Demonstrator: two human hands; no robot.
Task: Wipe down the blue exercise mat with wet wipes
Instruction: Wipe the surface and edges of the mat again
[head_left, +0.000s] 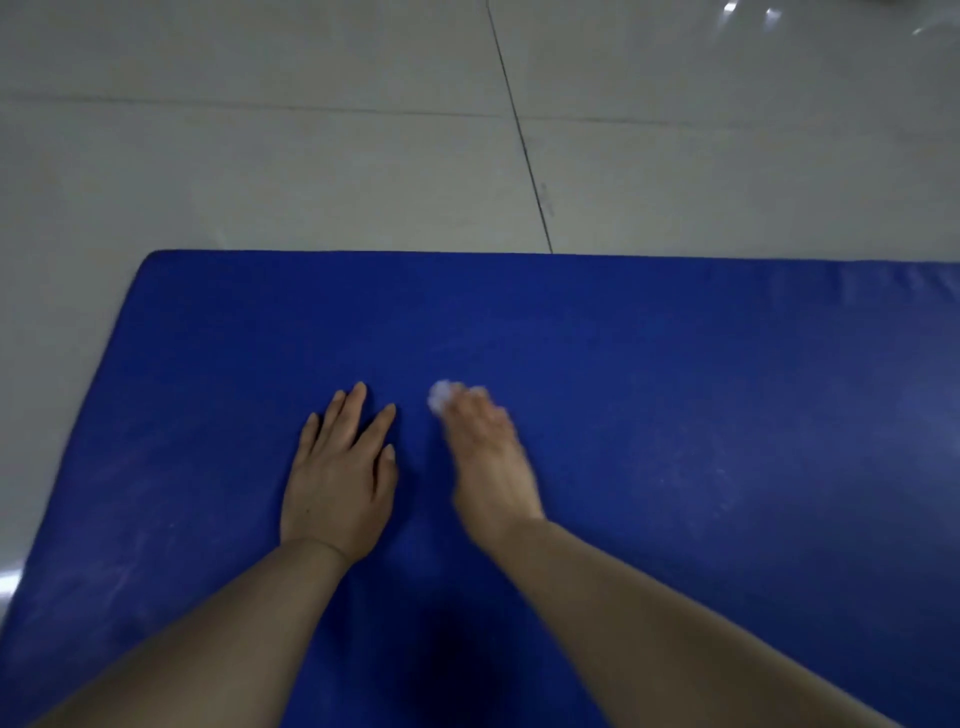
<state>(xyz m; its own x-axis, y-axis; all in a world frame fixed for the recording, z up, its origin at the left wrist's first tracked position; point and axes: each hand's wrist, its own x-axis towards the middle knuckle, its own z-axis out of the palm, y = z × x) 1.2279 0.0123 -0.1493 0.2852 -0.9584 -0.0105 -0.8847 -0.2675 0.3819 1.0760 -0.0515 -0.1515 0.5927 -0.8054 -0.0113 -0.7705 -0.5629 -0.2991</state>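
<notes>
The blue exercise mat (675, 389) lies flat on the floor and fills the lower part of the head view. My left hand (340, 475) rests palm down on the mat with its fingers straight. Just to its right, my right hand (488, 462) is blurred and holds a small white wet wipe (441, 401) against the mat; the wipe shows only at the fingertips, the rest is hidden under the hand. Faint pale streaks mark the mat's left part and its right part.
Pale glossy floor tiles (311, 156) surround the mat beyond its far and left edges. A dark grout line (524, 150) runs from the top toward the mat's far edge. Light reflections (753, 13) shine at the top right.
</notes>
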